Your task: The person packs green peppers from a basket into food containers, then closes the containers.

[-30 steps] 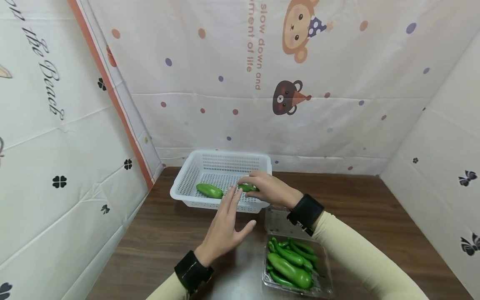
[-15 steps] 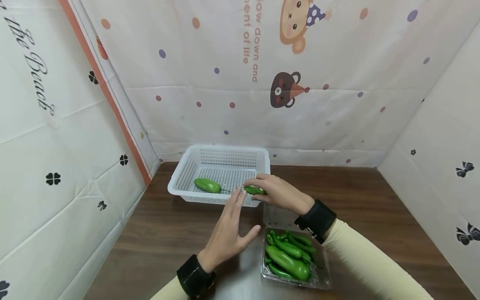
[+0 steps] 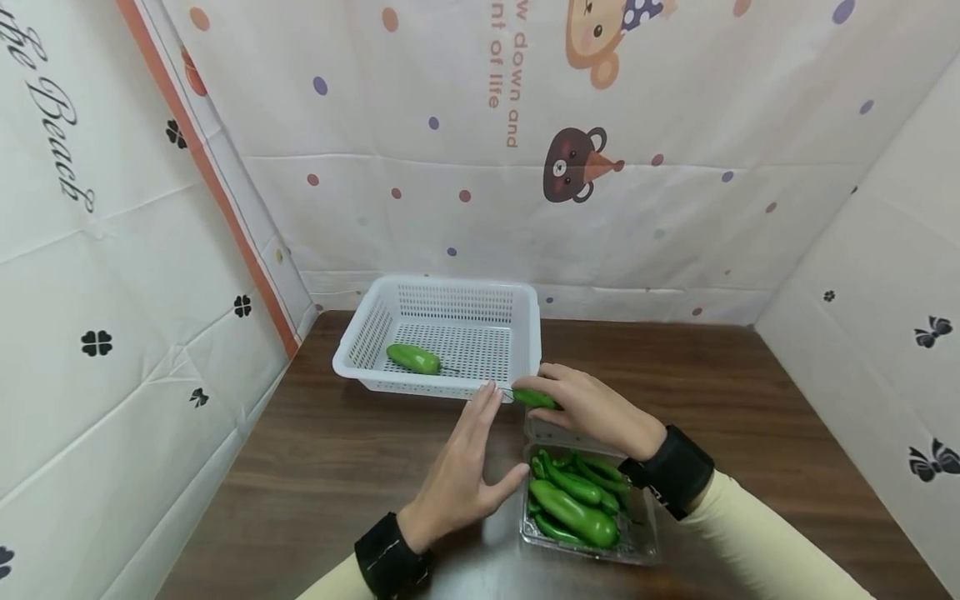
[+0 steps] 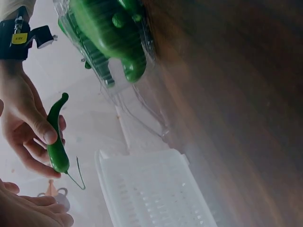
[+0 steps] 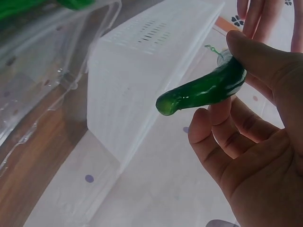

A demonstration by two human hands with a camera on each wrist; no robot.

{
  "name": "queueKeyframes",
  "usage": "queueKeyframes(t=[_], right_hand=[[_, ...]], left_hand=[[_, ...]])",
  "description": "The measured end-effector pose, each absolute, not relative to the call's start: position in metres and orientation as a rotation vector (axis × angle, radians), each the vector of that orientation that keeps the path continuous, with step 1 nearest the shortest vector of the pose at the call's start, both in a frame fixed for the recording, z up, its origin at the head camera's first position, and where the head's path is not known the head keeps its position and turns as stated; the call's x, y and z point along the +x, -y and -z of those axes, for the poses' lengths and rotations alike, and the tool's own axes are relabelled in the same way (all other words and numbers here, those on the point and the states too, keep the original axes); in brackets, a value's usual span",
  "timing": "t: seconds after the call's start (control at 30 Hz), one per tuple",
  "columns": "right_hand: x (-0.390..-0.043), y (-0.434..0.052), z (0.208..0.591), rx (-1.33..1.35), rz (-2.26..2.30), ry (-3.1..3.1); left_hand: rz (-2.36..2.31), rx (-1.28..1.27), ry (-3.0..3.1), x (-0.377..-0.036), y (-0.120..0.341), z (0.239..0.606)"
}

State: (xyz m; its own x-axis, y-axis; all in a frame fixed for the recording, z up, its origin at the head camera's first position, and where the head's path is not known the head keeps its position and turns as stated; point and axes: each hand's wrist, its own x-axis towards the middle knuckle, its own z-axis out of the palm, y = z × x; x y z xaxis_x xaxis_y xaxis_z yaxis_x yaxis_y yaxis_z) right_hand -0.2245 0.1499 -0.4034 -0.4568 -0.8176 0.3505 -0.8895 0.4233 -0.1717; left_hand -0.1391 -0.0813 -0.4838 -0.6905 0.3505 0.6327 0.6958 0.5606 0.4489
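My right hand (image 3: 592, 408) pinches a small curved green chili pepper (image 3: 536, 399) between thumb and fingers, just past the basket's near right corner. From one end of the pepper (image 4: 57, 151) a thin green string trails, seen in the left wrist view. My left hand (image 3: 456, 477) is held up with its fingers straight, fingertips close to the basket's front rim, and holds nothing. One larger green pepper (image 3: 414, 358) lies in the left part of the white perforated basket (image 3: 420, 386). Nearer me, under my right wrist, sits a clear plastic box (image 3: 551, 543) with several green peppers (image 3: 573, 508).
The box's clear lid (image 3: 547, 430) is folded back toward the basket. Both containers stand on a dark brown wooden table (image 3: 697, 375). Printed cloth walls (image 3: 360, 225) enclose the table's back and sides.
My right hand has moved with the chili pepper from inside the basket rightward and toward me, past its rim. The left hand has kept its straight-fingered pose, and the head view has tilted slightly down.
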Motion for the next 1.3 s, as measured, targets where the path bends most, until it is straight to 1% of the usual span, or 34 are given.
queueKeyframes(t=[0.23, 0.67, 1.03, 1.3], right_hand=[[-0.207, -0.163, 0.408, 1.475, -0.478, 2.501], [-0.186, -0.173, 0.413, 1.469, -0.501, 2.523], [-0.167, -0.178, 0.425, 1.493, -0.589, 2.528], [-0.146, -0.184, 0.437, 1.514, -0.599, 2.459]], left_hand=[[0.965, -0.886, 2.301, -0.137, 0.079, 0.485], [0.977, -0.94, 2.277, -0.138, 0.075, 0.489], [0.972, -0.965, 2.289, -0.138, 0.074, 0.492], [0.971, -0.965, 2.293, -0.136, 0.072, 0.495]])
